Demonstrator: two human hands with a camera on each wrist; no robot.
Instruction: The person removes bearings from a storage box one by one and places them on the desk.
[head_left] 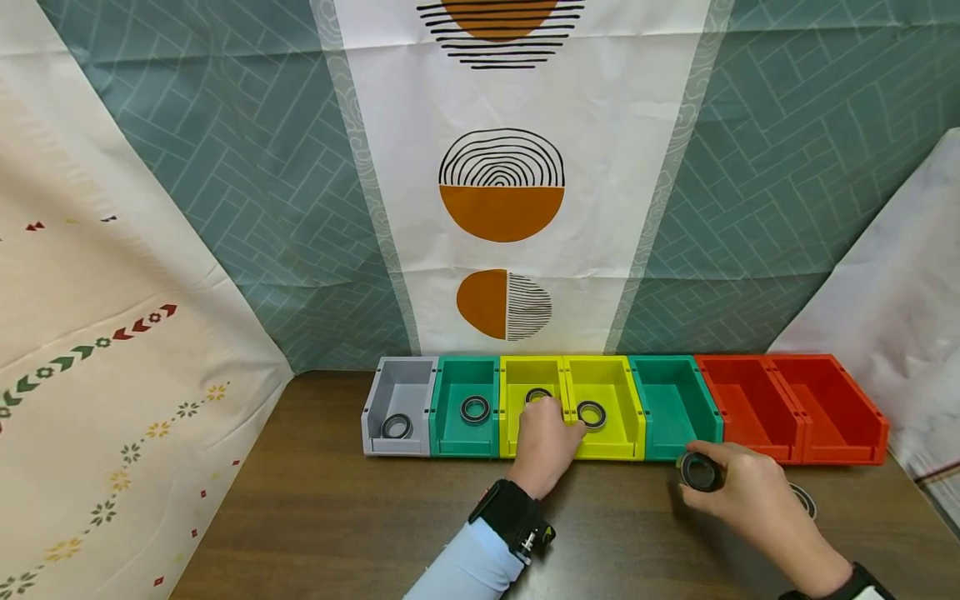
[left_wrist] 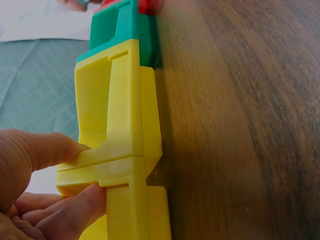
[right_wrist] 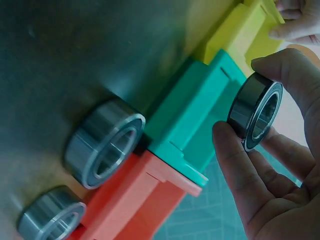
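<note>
My left hand (head_left: 547, 443) pinches the touching side walls of the two yellow bins (left_wrist: 120, 167), thumb on one side and fingers on the other. One ball bearing (head_left: 537, 391) shows partly behind this hand in the left yellow bin; another bearing (head_left: 592, 404) lies in the right one. With thumb and fingers, my right hand (head_left: 742, 487) holds a ball bearing (right_wrist: 243, 111) tilted in the air, in front of the right green bin (head_left: 671, 417). On the table beneath that hand stand two more bearings, a larger one (right_wrist: 82, 150) and a smaller one (right_wrist: 42, 217).
Bins stand side by side along the table's back. The grey bin (head_left: 397, 392) and left green bin (head_left: 468, 379) each hold a bearing. Two red bins (head_left: 828, 400) end the row at right. A patterned cloth (head_left: 502, 308) hangs behind; brown wooden table (head_left: 337, 500) lies in front.
</note>
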